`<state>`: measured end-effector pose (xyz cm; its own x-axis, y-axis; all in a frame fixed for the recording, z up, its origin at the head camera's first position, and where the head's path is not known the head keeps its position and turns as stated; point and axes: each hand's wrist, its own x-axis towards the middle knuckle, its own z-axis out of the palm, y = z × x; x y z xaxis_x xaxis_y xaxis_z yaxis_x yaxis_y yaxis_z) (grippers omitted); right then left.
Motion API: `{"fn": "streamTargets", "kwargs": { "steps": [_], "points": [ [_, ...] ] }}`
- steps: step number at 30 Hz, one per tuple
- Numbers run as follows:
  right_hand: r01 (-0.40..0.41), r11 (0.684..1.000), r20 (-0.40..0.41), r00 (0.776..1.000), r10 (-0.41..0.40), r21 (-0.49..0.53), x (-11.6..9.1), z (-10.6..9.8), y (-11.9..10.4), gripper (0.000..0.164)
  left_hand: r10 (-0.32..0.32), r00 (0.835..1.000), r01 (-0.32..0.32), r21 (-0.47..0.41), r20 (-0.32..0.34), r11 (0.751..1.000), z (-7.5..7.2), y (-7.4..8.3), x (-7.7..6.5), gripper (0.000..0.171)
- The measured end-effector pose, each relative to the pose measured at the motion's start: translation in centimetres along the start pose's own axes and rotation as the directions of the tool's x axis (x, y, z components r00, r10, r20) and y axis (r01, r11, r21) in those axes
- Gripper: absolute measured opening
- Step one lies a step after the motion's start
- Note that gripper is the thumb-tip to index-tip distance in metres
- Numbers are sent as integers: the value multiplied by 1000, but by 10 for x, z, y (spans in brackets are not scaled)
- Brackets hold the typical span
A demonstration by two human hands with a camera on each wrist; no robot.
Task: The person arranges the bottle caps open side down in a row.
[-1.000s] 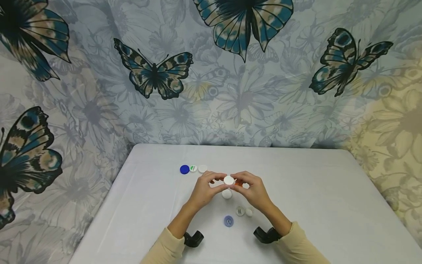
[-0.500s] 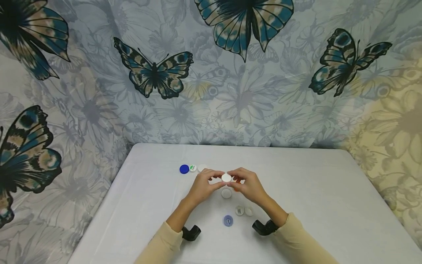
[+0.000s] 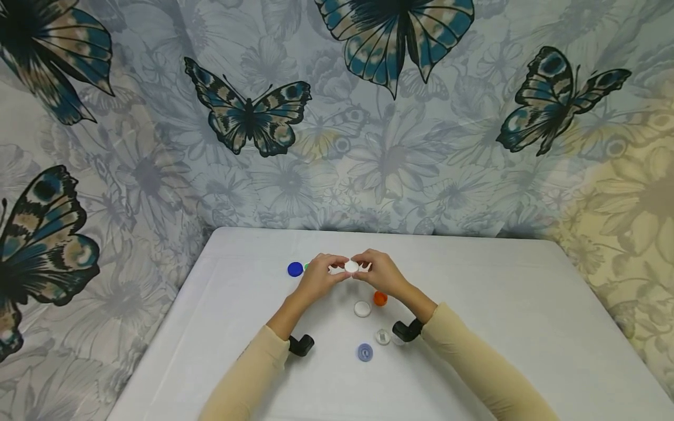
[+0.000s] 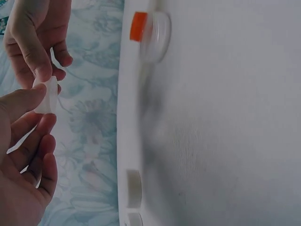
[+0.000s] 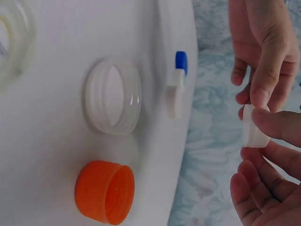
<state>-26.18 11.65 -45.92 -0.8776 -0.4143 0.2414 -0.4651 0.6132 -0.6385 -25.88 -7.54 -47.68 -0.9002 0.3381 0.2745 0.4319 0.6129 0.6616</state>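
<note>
A white bottle cap [image 3: 351, 266] is held above the table between both hands. My left hand [image 3: 317, 279] pinches its left side between thumb and fingertips. On the opposite side my right hand [image 3: 385, 275] pinches it the same way. The left wrist view shows the cap [image 4: 50, 96] on edge, thumbs on one face. Below the right hand an orange cap [image 3: 380, 299] lies on its side, its hollow showing in the right wrist view. Beside it is a wide translucent cap [image 3: 362, 309].
A blue cap [image 3: 295, 269] lies at the back left of the white table [image 3: 474, 280], with a white cap [image 5: 175, 99] alongside. Toward the front are a light blue cap [image 3: 365, 352] and a whitish cap [image 3: 382, 337]. Another pale cap is partly hidden by the right wrist camera [image 3: 407, 331].
Both hands have moved away from the body and slightly left with the white cap. The orange cap now shows below the right hand, and the left hand covers caps at the back.
</note>
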Motion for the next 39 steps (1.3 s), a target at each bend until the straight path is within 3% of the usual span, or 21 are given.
{"fn": "streamTargets", "kwargs": {
  "steps": [12,19,32,36,39],
  "points": [
    [-112,992,102,988,117,-53,43,25,21,29,-126,990,119,92,64,989,8,-29,25,30],
    [-190,980,166,966,197,-55,59,38,30,27,-184,980,166,185,81,969,13,-35,33,29],
    [-203,974,189,957,220,-104,62,50,32,31,-184,979,145,339,88,930,14,-39,32,29],
    [-210,974,198,955,222,-82,59,42,30,31,-178,982,145,345,68,928,12,-38,28,33],
    [-200,978,173,963,207,-56,54,29,25,27,-180,982,155,301,54,941,9,-35,23,31]
  ]
}}
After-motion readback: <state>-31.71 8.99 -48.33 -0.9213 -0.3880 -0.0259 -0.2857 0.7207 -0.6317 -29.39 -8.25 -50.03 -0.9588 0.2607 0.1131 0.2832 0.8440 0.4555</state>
